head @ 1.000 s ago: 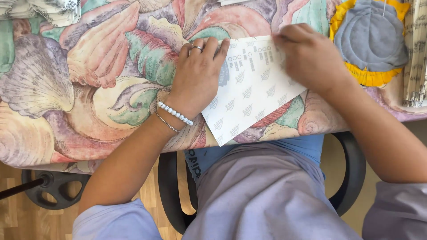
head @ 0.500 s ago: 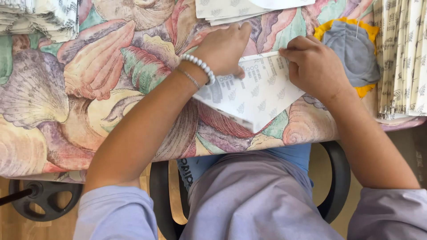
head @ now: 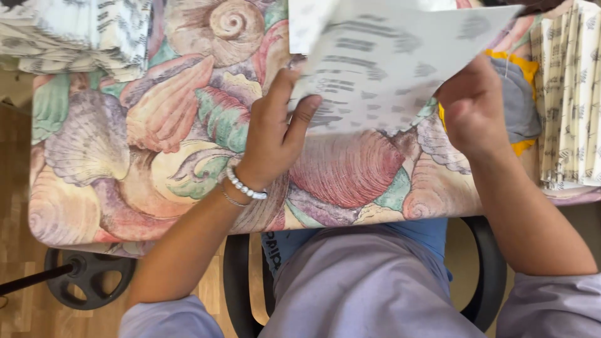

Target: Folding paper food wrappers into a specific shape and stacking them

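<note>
Both my hands hold a white sheet of paper with grey printed marks, lifted off the table and blurred. My left hand, with a bead bracelet on its wrist, pinches the sheet's left lower edge between thumb and fingers. My right hand grips the sheet's right lower edge. Under the sheet lies the table, covered in a seashell-patterned cloth.
A stack of folded patterned paper sits at the table's far left. Another stack of folded sheets stands along the right edge. A grey and yellow round cloth lies behind my right hand. Below me are a chair and a wheeled base.
The sheet lay flat on the table under both hands; now both hands have lifted it up and away from me. The view has moved closer to the table.
</note>
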